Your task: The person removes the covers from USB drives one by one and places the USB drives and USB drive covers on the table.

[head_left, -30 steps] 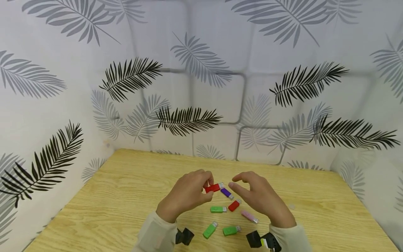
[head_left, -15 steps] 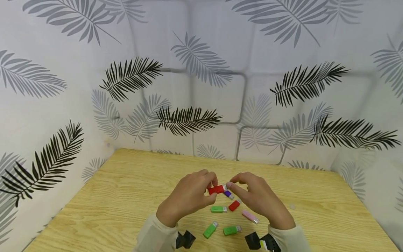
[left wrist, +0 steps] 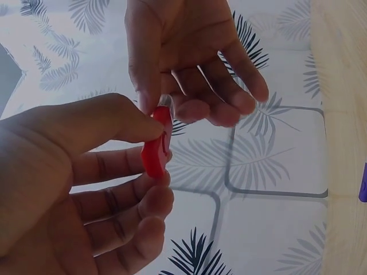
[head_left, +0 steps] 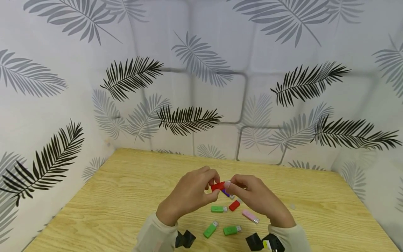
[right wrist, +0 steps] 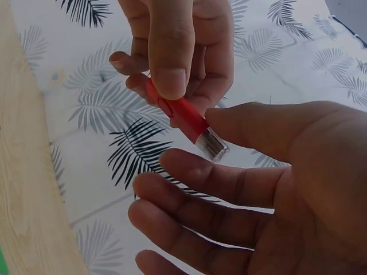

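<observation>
My left hand [head_left: 192, 190] pinches a red USB flash drive [head_left: 217, 186] between thumb and fingers, above the table. Its metal plug under a clear cap points toward my right hand [head_left: 258, 196]. In the right wrist view, the right thumb touches the red drive [right wrist: 186, 119] beside the metal end, with the index finger just below the cap. In the left wrist view, the clear cap [left wrist: 166, 101] lies between the right thumb and index finger. Behind the held drive, a purple flash drive [head_left: 227, 193] is partly hidden. Another red flash drive [head_left: 234, 205] lies nearer.
On the wooden table [head_left: 126, 196] lie green flash drives [head_left: 218, 209], nearer ones among them [head_left: 210, 229], and a pink flash drive [head_left: 250, 216]. A leaf-patterned cloth [head_left: 214, 101] rises behind the table and at both sides.
The left hand has brought the red flash drive slightly right. The right thumb and index finger, apart from it one second ago, are now at its capped end. The drives on the table stay put.
</observation>
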Motion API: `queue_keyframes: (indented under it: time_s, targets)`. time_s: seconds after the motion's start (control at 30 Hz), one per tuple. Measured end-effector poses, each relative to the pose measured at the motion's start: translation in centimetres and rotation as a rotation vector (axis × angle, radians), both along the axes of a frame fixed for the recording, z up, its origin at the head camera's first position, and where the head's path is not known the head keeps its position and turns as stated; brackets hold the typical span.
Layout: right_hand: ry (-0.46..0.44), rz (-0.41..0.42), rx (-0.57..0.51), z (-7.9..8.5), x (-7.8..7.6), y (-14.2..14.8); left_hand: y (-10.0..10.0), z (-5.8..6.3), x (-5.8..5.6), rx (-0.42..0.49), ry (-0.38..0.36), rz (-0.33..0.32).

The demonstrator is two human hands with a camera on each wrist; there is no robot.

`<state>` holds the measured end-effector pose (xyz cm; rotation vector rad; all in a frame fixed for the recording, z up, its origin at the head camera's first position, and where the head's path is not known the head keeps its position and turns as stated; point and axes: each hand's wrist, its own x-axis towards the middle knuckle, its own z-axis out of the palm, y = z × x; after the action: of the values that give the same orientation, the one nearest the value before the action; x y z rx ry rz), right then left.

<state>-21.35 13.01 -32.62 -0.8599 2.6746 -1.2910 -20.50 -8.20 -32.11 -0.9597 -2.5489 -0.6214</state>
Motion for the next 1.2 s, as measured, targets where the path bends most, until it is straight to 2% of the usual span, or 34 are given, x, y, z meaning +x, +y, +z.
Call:
queue_keyframes:
  time_s: [0.2,0.33,0.43,0.57,0.7,0.87,1.07,1.2]
  targets:
    - [-0.143,0.067,-0.147,0.0,-0.1,0.3,-0.1,0.1,-0.1,0.030,-0.011,-0.074]
    - [-0.240,0.102,-0.233,0.1,-0.2,0.6,0.0,0.1,-0.4,0.081,-0.044,-0.130]
    - [-0.271,0.105,-0.264,0.3,-0.1,0.7,0.1,0.0,-0.5,0.148,-0.078,-0.155]
    - [-0.279,0.102,-0.297,0.5,0.0,0.8,0.3,-0.1,-0.7,0.250,-0.144,-0.153]
    - [-0.290,0.115,-0.337,0.6,0.2,0.8,0.7,-0.3,-0.8,0.360,-0.267,-0.131]
    - [-0.292,0.141,-0.363,0.7,0.3,0.8,1.0,-0.5,-0.8,0.482,-0.486,-0.139]
    - [-0.287,0.149,-0.376,1.0,0.5,0.7,1.1,-0.4,-0.9,0.602,-0.738,-0.227]
    - [-0.281,0.153,-0.396,1.0,0.4,0.7,1.2,-0.2,-0.9,0.665,-0.836,-0.258]
